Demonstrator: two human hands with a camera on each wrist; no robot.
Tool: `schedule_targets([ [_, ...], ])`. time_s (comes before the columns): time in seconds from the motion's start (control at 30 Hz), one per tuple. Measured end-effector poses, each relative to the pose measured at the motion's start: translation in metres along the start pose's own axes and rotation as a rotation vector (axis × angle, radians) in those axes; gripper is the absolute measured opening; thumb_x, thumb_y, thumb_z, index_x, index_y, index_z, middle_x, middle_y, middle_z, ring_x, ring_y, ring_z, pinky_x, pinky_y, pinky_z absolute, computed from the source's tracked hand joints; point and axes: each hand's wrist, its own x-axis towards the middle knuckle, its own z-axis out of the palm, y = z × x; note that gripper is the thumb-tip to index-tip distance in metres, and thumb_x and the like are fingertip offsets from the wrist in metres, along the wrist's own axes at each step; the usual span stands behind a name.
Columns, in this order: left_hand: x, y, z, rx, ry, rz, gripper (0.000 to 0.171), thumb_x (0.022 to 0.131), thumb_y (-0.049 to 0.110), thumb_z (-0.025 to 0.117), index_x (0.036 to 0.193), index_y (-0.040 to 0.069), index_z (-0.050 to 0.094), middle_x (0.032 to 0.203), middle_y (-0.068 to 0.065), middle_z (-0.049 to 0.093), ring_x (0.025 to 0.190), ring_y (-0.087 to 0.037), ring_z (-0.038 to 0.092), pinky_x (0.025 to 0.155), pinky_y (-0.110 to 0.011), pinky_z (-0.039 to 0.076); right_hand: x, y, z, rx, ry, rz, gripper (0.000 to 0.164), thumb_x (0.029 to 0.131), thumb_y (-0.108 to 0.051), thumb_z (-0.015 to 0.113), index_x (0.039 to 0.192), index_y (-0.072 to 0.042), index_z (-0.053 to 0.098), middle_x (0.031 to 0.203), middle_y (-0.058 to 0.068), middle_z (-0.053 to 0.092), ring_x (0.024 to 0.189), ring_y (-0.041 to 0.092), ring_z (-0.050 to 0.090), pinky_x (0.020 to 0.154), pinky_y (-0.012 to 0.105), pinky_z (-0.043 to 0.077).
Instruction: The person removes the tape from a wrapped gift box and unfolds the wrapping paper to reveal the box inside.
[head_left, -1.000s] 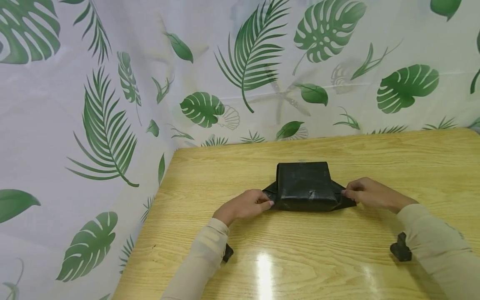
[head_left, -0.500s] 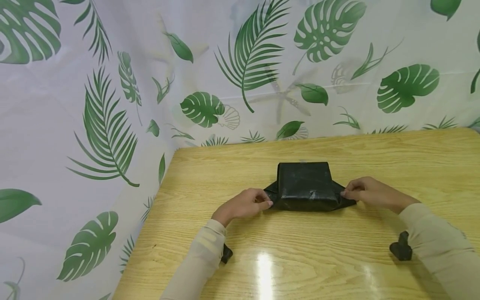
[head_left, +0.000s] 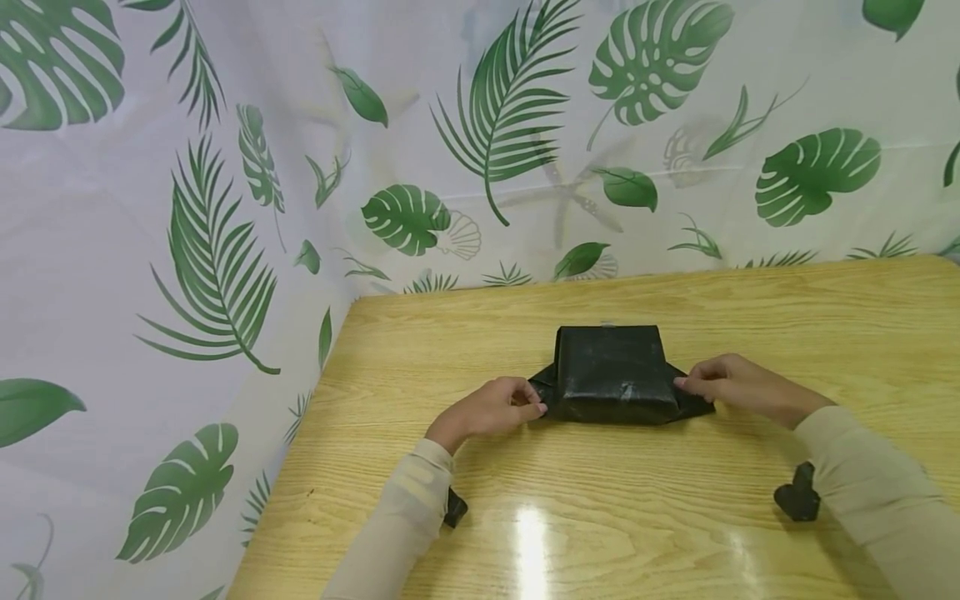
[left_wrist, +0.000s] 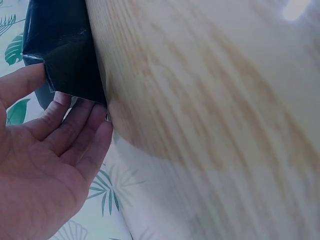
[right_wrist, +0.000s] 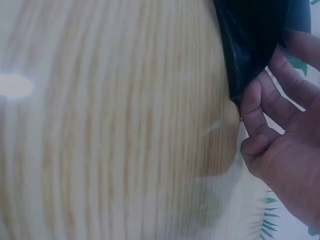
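Observation:
A box-shaped package [head_left: 611, 367] wrapped in glossy black sheet lies on the wooden table, with a pointed flap of wrapping sticking out at each side. My left hand [head_left: 491, 408] pinches the left flap [left_wrist: 75, 75], thumb on its upper face and fingers curled at its lower edge. At the opposite end, my right hand [head_left: 746, 389] holds the right flap [right_wrist: 245, 50], thumb over it and fingertips at its edge. A small clear strip [head_left: 607, 323] shows at the package's far top edge. The package's underside is hidden.
The wooden table [head_left: 600, 500] reaches back to a white leaf-print cloth [head_left: 525, 125], which also hangs along the left side. Small black pieces show beside each forearm, one at the left sleeve [head_left: 454, 508] and one at the right [head_left: 798, 496].
My right thumb and fingers have shifted slightly inward along the right flap, toward the package. The left hand and the package have hardly moved.

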Motion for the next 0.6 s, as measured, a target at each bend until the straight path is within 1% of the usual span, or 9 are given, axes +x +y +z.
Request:
schedule_targets([
  [0.1, -0.0005, 0.0012, -0.0003, -0.002, 0.0, -0.007, 0.022, 0.104, 0.034, 0.059, 0.108, 0.013, 0.065, 0.107, 0.002, 0.064, 0.091, -0.016, 0.058, 0.075, -0.032, 0.049, -0.0002, 0.0012, -0.0005, 0.002, -0.016, -0.011, 0.028, 0.106, -0.027, 0.056, 0.097, -0.001, 0.063, 0.106, 0.011, 0.062, 0.097, 0.022, 0.057, 0.077, 0.034, 0.046],
  [0.2, -0.0015, 0.0018, -0.0003, -0.006, 0.0, -0.015, 0.022, 0.104, 0.035, 0.059, 0.108, 0.013, 0.064, 0.107, 0.002, 0.063, 0.09, -0.016, 0.057, 0.074, -0.032, 0.049, -0.0013, 0.0029, -0.0006, 0.015, -0.047, -0.027, 0.024, 0.105, -0.02, 0.056, 0.111, 0.002, 0.064, 0.121, 0.013, 0.064, 0.113, 0.025, 0.059, 0.092, 0.042, 0.05],
  [0.23, -0.0016, 0.0018, -0.0002, -0.004, 0.0, -0.018, 0.022, 0.104, 0.035, 0.059, 0.108, 0.013, 0.064, 0.106, 0.002, 0.063, 0.09, -0.016, 0.057, 0.074, -0.032, 0.048, -0.0018, 0.0033, -0.0008, 0.027, -0.057, -0.023, 0.026, 0.105, -0.02, 0.058, 0.115, 0.003, 0.064, 0.121, 0.013, 0.063, 0.111, 0.022, 0.059, 0.093, 0.044, 0.05],
  [0.3, -0.002, 0.0019, -0.0002, -0.004, 0.0, -0.021, 0.023, 0.104, 0.035, 0.059, 0.109, 0.013, 0.064, 0.106, 0.002, 0.063, 0.089, -0.016, 0.056, 0.074, -0.032, 0.048, -0.0031, 0.0042, -0.0018, 0.054, -0.076, -0.03, 0.031, 0.104, -0.019, 0.059, 0.123, 0.005, 0.062, 0.125, 0.015, 0.062, 0.112, 0.021, 0.061, 0.098, 0.049, 0.049],
  [0.4, -0.0026, 0.0019, -0.0003, -0.012, -0.001, -0.024, 0.023, 0.104, 0.034, 0.058, 0.11, 0.011, 0.062, 0.106, 0.0, 0.063, 0.089, -0.017, 0.056, 0.074, -0.033, 0.048, -0.0048, 0.0059, -0.0039, 0.091, -0.104, -0.036, 0.04, 0.102, -0.019, 0.062, 0.131, 0.008, 0.058, 0.132, 0.02, 0.059, 0.113, 0.019, 0.062, 0.1, 0.052, 0.049],
  [0.5, -0.0041, 0.0023, -0.0011, -0.027, -0.004, -0.017, 0.023, 0.105, 0.031, 0.057, 0.111, 0.009, 0.061, 0.106, -0.001, 0.062, 0.09, -0.017, 0.055, 0.075, -0.033, 0.046, -0.0062, 0.0086, -0.0063, 0.101, -0.135, -0.063, 0.042, 0.101, -0.017, 0.063, 0.132, 0.01, 0.058, 0.134, 0.023, 0.058, 0.115, 0.02, 0.063, 0.099, 0.05, 0.05],
  [0.6, -0.0056, 0.0019, -0.0023, -0.046, -0.006, 0.003, 0.021, 0.106, 0.028, 0.056, 0.109, 0.008, 0.059, 0.104, -0.003, 0.06, 0.088, -0.016, 0.053, 0.073, -0.032, 0.044, -0.0069, 0.0095, -0.0075, 0.082, -0.161, -0.084, 0.038, 0.1, -0.017, 0.065, 0.129, 0.009, 0.062, 0.132, 0.022, 0.062, 0.116, 0.023, 0.061, 0.097, 0.046, 0.051],
])
